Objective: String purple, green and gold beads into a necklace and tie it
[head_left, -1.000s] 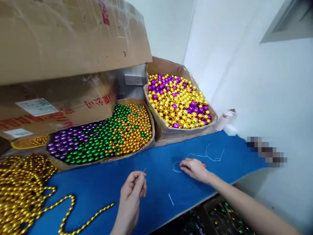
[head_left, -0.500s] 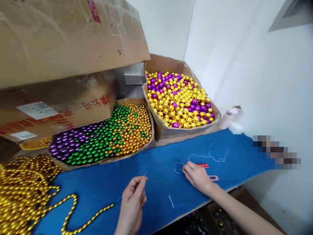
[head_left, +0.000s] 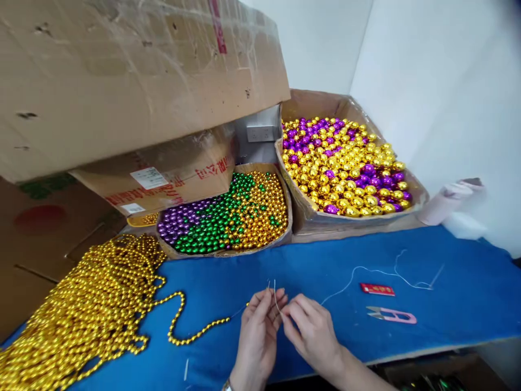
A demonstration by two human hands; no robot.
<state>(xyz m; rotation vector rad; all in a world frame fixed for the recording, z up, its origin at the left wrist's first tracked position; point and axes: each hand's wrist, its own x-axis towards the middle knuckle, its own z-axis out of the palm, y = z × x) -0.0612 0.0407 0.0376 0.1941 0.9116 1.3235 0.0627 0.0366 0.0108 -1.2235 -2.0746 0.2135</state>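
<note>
My left hand [head_left: 258, 326] pinches the thin thread at the end of a gold bead strand [head_left: 199, 334]; the strand runs left to a heap of gold bead strings [head_left: 93, 304]. Close on its right, my right hand [head_left: 313, 331] is closed on a white thread [head_left: 354, 270], whose short end sticks up between the hands. The rest of that thread trails right across the blue cloth [head_left: 325, 260]. Right of my hands lie pink-handled thread snips [head_left: 394, 316] and a small red packet [head_left: 377, 289].
Behind the cloth stand a carton of small purple, green and gold beads [head_left: 228, 217] and a taller box of larger gold and purple beads [head_left: 345, 168]. A big cardboard box [head_left: 142, 81] overhangs the left. Pale pink rolled material [head_left: 445, 203] lies by the wall.
My right hand has come left with the white thread and now meets my left hand. The view has turned left, showing more of the bead heap and uncovering the snips and packet.
</note>
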